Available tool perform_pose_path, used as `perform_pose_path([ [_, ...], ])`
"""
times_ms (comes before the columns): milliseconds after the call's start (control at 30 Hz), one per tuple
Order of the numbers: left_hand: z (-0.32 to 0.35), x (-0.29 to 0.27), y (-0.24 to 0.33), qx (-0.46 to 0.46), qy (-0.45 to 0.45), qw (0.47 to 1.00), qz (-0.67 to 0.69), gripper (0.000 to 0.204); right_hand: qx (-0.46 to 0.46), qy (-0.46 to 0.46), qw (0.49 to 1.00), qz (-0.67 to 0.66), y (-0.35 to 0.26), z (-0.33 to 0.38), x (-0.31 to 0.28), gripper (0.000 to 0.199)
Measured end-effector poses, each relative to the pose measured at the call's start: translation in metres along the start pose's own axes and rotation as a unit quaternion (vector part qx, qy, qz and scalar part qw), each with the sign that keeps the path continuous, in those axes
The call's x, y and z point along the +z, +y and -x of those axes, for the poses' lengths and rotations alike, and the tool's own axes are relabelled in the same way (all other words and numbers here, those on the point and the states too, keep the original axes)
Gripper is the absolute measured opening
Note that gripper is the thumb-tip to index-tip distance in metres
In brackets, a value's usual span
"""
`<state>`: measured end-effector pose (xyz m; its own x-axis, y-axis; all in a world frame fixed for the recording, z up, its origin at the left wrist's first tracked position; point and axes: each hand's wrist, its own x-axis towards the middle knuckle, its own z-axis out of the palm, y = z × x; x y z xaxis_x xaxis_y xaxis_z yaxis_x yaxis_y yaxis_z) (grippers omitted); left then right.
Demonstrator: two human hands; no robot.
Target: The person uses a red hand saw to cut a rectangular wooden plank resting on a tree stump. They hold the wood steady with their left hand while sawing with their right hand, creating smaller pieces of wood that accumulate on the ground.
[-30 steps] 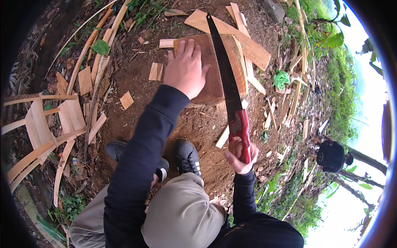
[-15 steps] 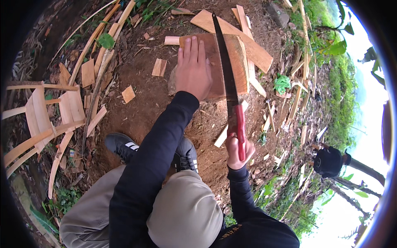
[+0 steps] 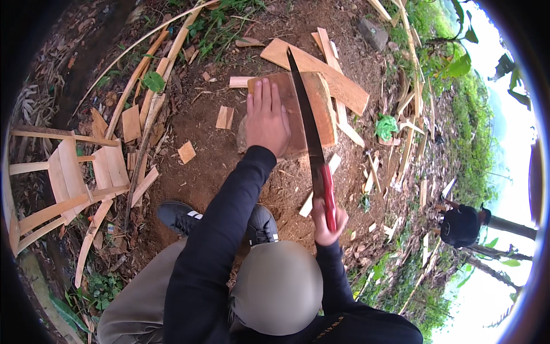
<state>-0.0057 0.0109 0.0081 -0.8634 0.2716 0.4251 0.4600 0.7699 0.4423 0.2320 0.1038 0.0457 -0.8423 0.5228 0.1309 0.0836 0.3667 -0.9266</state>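
Note:
My left hand (image 3: 267,123) lies flat on a brown wooden block (image 3: 294,112), fingers stretched out and pointing away from me. In my right hand (image 3: 327,228) is a handsaw (image 3: 312,123), gripped by its red handle. The long dark blade runs away from me across the block, just right of my left hand, and its tip reaches past the far edge. Right of the blade, the block's paler part (image 3: 323,109) shows. Whether the teeth sit in a cut cannot be made out.
A wide plank (image 3: 338,80) and narrower pieces lie behind the block. Small offcuts (image 3: 187,152) are scattered on the soil. A slatted wooden frame (image 3: 67,175) stands at left. My shoe (image 3: 262,225) is near the block. A person in dark clothing (image 3: 460,225) is off to the right.
The saw has been drawn back slightly toward me along the block. My left hand keeps its place on the wood. The whole view has shifted a little.

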Motion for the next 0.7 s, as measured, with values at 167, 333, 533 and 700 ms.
perform_pose_path([
  [167, 0.004, 0.0, 0.001, -0.008, -0.005, 1.0, -0.007, 0.053, 0.043, -0.015, 0.996, -0.078, 0.004, -0.024, 0.006, 0.023],
  [333, 0.003, 0.003, 0.0, -0.002, 0.01, 1.0, -0.004, 0.053, 0.016, 0.109, 0.974, -0.197, 0.005, -0.022, 0.018, 0.022],
  [533, 0.005, 0.002, 0.0, -0.007, 0.007, 1.0, -0.002, 0.054, 0.01, 0.075, 0.991, -0.112, 0.002, -0.011, 0.019, 0.027],
  [700, 0.005, 0.0, 0.0, -0.006, 0.005, 1.0, -0.004, 0.054, 0.029, 0.002, 0.978, -0.207, 0.001, -0.023, 0.012, 0.027],
])
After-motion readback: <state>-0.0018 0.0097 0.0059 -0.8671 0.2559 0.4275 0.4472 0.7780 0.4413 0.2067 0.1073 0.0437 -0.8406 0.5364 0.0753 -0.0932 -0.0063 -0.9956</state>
